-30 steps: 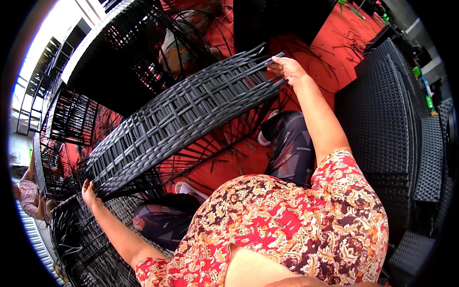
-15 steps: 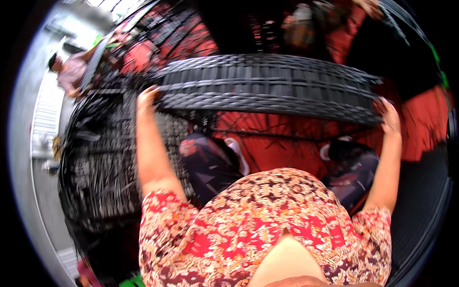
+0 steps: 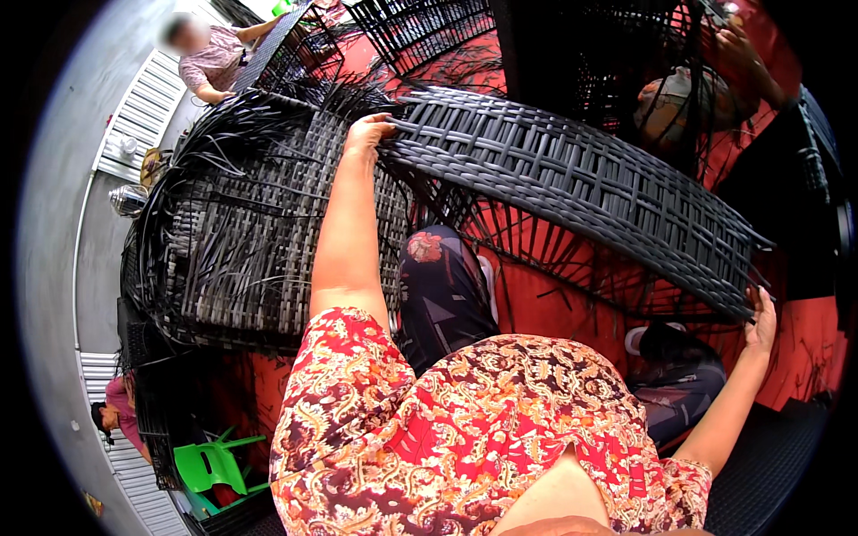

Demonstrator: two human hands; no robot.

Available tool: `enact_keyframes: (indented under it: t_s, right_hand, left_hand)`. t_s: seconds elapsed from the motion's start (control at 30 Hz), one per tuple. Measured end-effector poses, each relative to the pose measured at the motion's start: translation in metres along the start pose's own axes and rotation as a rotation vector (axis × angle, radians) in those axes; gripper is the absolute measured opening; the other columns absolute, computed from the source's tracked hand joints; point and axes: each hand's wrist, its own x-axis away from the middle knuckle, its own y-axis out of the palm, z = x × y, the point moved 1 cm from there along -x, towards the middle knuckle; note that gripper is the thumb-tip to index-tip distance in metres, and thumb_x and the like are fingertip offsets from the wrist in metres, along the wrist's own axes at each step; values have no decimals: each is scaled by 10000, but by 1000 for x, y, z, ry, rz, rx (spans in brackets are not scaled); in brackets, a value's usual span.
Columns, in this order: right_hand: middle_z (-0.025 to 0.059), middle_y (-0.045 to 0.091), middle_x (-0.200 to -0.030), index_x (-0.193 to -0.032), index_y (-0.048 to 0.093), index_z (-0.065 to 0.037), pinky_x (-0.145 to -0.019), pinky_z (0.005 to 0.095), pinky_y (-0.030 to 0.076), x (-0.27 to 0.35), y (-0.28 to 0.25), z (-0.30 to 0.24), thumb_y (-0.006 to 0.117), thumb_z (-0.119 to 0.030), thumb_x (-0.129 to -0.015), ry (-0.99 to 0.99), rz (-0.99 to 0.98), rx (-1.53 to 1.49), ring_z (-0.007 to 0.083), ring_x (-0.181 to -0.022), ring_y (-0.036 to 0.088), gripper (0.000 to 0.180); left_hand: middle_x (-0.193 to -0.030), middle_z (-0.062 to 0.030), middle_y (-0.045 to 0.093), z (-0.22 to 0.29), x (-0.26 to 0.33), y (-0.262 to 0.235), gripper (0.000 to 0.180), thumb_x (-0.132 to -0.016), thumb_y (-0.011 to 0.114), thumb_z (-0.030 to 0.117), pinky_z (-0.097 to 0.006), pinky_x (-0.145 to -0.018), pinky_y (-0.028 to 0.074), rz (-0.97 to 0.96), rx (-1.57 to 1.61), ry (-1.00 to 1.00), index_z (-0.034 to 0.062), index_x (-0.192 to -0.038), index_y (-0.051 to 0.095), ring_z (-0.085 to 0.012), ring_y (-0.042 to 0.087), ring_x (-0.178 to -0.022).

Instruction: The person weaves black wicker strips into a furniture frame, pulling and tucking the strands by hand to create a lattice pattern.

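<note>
Head view, near to far. Item: red floral blouse (image 3: pixel 465 429) of the wearer, filling the lower middle. Item: dark patterned trousers (image 3: pixel 442 286), knees over a red floor (image 3: pixel 554 304). Item: right hand (image 3: pixel 762 323), at the lower right, fingers curled over the near right end of a long woven black wicker panel (image 3: pixel 581 188); grip closed on its edge. Item: left hand (image 3: pixel 366 134), arm stretched forward, fingers wrapped over the panel's far left end, closed on the weave. The panel was held between both hands, slanting from upper left down to lower right, loose strands hanging beneath it. Item: part-woven wicker frame (image 3: pixel 241 241), left of the left arm, loose strips splaying from its top. Item: green plastic chair (image 3: pixel 210 464), lower left. Item: another person in a pink top (image 3: pixel 214 58), far upper left, beside a black frame.
</note>
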Motion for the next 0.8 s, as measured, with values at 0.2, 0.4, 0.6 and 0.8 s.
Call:
enact_keyframes:
  t_s: [0.2,0.4,0.6,0.8]
  right_hand:
    - [67,665,-904,-920,624,-84,-755,322,498,12,0,2,628,-183,-848,-47,-9,42,163,-876,613,122]
    - [83,660,-893,-943,609,-57,-756,266,482,12,-5,7,599,-159,-871,-146,-19,70,136,-842,607,126]
    - [112,632,-990,-985,592,-27,-846,274,429,18,8,5,559,-163,-896,-166,-89,130,171,-911,589,166]
    - [143,574,-1182,-1025,557,-19,-911,335,427,8,-24,23,478,-114,-929,-183,-147,-4,211,-1045,550,156]
  left_hand:
    - [-901,-141,631,7,14,8,439,-679,595,-86,-302,-689,507,122,-4,34,-37,-1112,542,-218,621,-727]
    - [-963,-162,605,2,10,7,521,-602,586,-103,-306,-676,499,268,2,171,-57,-1119,538,-219,597,-759]
    - [-954,-152,616,-10,20,5,551,-549,575,-88,-325,-696,508,322,11,168,-48,-1098,555,-227,604,-801]
    - [-1031,-167,617,-30,-15,-3,588,-549,625,-41,-330,-735,486,504,-237,269,-12,-1131,550,-249,609,-854]
